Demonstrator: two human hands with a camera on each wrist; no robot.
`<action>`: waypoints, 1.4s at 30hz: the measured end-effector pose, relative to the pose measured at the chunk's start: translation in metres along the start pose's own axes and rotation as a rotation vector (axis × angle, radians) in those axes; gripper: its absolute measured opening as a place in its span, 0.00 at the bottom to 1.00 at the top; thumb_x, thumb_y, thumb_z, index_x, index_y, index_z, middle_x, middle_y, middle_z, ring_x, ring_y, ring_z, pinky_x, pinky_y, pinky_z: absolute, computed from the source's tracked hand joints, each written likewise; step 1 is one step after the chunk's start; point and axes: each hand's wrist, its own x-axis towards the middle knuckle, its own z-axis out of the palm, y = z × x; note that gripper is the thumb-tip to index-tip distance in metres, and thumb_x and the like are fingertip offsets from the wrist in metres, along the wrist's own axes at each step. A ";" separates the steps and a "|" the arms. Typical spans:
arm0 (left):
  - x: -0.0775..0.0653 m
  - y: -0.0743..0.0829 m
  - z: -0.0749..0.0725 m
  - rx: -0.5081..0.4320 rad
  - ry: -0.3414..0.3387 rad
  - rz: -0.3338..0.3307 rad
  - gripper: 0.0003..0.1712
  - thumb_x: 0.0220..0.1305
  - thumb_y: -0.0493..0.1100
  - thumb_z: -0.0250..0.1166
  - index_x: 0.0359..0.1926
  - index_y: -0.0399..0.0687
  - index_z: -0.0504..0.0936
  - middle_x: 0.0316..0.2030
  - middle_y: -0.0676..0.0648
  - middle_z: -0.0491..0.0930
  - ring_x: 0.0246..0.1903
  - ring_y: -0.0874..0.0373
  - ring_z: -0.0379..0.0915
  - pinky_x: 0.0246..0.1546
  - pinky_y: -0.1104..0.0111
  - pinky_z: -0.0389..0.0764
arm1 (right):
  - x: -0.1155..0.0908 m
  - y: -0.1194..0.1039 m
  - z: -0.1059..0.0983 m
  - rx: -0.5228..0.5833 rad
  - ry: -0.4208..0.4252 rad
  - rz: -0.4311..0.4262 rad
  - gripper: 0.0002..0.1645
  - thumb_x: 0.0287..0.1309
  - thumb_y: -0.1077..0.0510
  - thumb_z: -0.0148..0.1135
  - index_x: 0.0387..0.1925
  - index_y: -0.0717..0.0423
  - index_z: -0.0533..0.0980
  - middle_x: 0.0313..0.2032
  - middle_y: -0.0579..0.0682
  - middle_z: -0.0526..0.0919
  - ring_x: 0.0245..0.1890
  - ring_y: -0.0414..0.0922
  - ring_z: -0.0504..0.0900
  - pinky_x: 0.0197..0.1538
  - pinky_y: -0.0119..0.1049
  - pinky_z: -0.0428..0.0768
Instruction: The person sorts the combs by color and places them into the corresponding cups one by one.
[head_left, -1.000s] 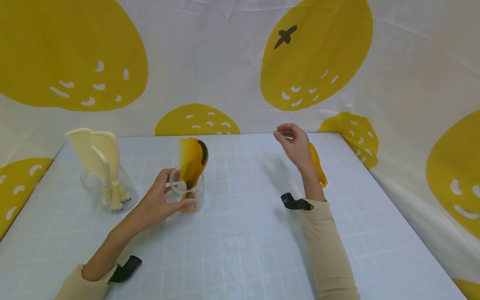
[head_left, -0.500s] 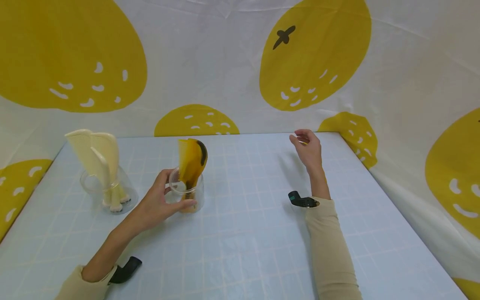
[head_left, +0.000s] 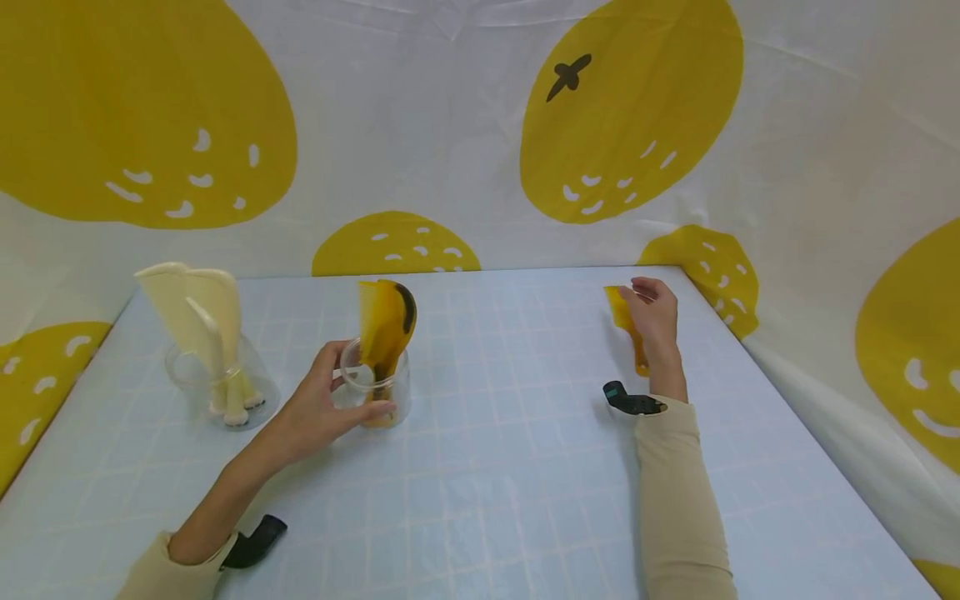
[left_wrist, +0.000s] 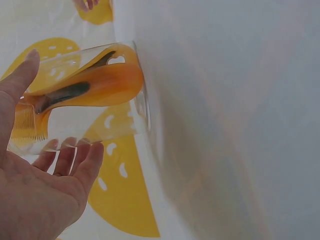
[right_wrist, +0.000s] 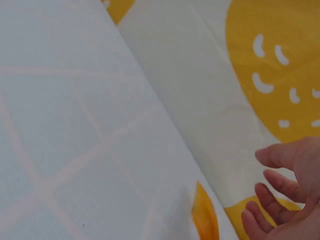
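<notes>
My left hand [head_left: 315, 412] grips a clear cup [head_left: 402, 392] with thumb and fingers on opposite sides. Amber combs [head_left: 387, 321] with dark streaks stand in it, handles down; the left wrist view shows their rounded handles [left_wrist: 112, 85] near the cup's base. At the table's far right lies another amber comb [head_left: 618, 307], partly hidden behind my right hand [head_left: 656, 321]. The right wrist view has that hand [right_wrist: 292, 200] with loosely bent, parted fingers and nothing between them, apart from the comb [right_wrist: 205, 215].
Left of my left hand, a second clear cup [head_left: 180, 367] holds several cream combs [head_left: 206, 304]. A pale blue checked cloth covers the table [head_left: 487, 467]. White fabric with yellow fruit prints [head_left: 495, 150] hangs behind and along the sides.
My right hand has moved rightward and slightly lower, over the amber comb on the table, whose toothed end now shows left of it. The left hand keeps holding the cup in place.
</notes>
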 end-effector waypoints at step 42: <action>0.000 -0.001 0.000 -0.006 0.000 0.003 0.48 0.60 0.48 0.77 0.70 0.40 0.57 0.67 0.40 0.61 0.70 0.41 0.58 0.71 0.34 0.56 | 0.009 0.011 -0.003 -0.172 -0.068 0.146 0.28 0.73 0.54 0.59 0.70 0.57 0.71 0.62 0.59 0.75 0.54 0.51 0.76 0.62 0.39 0.78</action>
